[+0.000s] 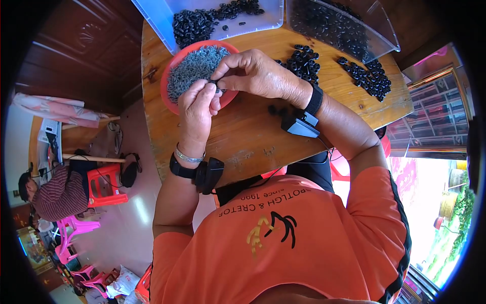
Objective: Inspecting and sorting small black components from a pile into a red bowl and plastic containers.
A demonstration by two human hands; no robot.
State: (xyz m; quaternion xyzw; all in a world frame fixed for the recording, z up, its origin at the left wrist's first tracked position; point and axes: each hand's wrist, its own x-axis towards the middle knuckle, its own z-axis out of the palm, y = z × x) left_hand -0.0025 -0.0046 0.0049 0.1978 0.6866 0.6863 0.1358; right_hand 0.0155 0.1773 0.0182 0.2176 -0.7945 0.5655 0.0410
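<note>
Orange shirt cloth (pixel 324 228) lies nearest, with the wooden surface (pixel 248 139) beyond it. Left hand (pixel 196 106) and right hand (pixel 255 76) are both narrowed, their fingertips meeting on a small black piece (pixel 214 82) over the right side of the red bowl (pixel 165 90) of grey bits (pixel 190 71); fingers hide its exact shape. For good handling, I would hold the left pinch firm and let the right thumb and forefinger work squarely, without twisting. Loose black pieces (pixel 372 80) lie farther right, best kept clear of the wrists.
</note>
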